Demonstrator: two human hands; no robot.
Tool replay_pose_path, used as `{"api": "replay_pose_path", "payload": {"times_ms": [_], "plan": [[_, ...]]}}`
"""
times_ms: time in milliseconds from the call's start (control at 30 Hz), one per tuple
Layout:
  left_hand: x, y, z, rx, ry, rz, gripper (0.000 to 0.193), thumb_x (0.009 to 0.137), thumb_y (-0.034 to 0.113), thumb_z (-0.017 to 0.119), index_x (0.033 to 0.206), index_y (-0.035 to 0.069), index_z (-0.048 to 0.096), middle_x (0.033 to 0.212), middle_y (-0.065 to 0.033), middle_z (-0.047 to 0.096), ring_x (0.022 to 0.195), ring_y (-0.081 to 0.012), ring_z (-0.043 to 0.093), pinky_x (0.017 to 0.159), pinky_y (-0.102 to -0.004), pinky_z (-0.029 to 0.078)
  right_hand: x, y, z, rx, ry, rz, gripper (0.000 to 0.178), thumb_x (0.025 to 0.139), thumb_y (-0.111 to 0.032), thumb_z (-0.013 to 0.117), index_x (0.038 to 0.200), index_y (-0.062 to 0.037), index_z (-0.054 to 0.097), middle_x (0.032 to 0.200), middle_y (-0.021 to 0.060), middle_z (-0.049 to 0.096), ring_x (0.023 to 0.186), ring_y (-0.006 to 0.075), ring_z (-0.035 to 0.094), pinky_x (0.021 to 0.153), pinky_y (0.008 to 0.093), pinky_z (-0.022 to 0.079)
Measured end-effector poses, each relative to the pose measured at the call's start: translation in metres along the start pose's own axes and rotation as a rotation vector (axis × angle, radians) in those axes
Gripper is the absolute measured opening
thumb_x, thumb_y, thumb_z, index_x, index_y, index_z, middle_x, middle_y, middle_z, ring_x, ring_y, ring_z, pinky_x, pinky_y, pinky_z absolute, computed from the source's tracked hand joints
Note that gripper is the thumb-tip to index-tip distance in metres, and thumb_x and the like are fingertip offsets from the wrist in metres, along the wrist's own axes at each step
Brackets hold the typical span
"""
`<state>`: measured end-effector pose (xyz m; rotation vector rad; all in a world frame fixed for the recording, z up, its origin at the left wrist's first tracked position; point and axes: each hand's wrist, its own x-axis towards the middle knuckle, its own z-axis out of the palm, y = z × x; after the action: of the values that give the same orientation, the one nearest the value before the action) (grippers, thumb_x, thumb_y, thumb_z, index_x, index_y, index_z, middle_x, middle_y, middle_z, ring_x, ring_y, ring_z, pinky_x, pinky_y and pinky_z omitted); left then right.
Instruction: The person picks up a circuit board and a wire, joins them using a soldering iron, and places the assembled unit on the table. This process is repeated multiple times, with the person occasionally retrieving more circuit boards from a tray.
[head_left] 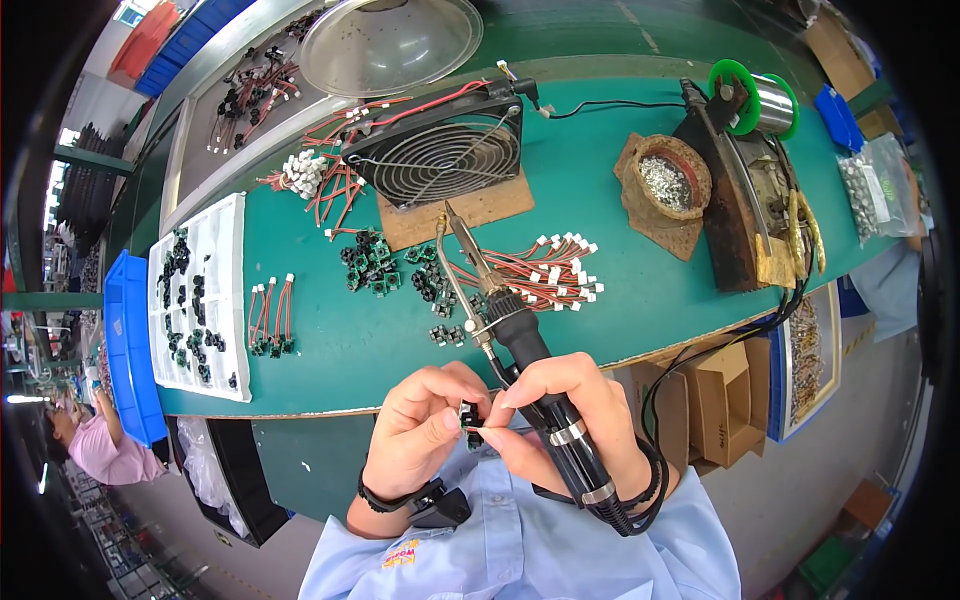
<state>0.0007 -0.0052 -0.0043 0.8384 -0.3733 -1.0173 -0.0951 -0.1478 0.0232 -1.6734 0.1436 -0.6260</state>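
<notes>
My left hand is closed, pinching a small black-and-green circuit board piece between thumb and fingertips in front of my chest. My right hand grips a black soldering iron, its tip pointing away over the bench and a thin brass-coloured tube clamped alongside. The right thumb and forefinger reach the same small piece; whether they pinch a wire there is too small to tell. Just past the iron lie red-and-black wire leads with white connectors. Loose small boards are heaped to its left.
Behind stands a black fan with a wire guard. Right of it are a solder-filled pot, an iron stand and a green-rimmed solder spool. A white tray of parts sits left on the green mat, beside a blue bin.
</notes>
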Motion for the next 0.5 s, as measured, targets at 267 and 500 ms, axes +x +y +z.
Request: {"api": "replay_pose_path", "payload": {"times_ms": [267,500], "plan": [[0.0008,0.001,0.002,0.011,0.005,-0.005,0.019,0.089,0.013,0.056,0.101,-0.001,0.056,0.093,-0.0109,0.052,0.085,-0.0166,0.05,0.075,-0.0283,0.04,0.0012,-0.0022,-0.003,-0.009,-0.019,0.005,0.037,0.07,-0.001,0.073,0.097,-0.0058,0.048,0.073,0.0042,0.064,0.06,0.0099,0.061,0.052,0.0227,0.047],[0.0011,0.0015,0.0021,0.023,0.001,-0.006,0.018,0.089,0.013,0.056,0.101,-0.001,0.056,0.094,-0.0108,0.053,0.085,-0.0166,0.05,0.075,-0.0285,0.04,0.0011,-0.0018,-0.0029,-0.002,-0.008,0.003,0.037,0.07,-0.001,0.074,0.097,-0.0057,0.048,0.074,0.0041,0.064,0.061,0.0105,0.061,0.053,0.0228,0.047]]}}
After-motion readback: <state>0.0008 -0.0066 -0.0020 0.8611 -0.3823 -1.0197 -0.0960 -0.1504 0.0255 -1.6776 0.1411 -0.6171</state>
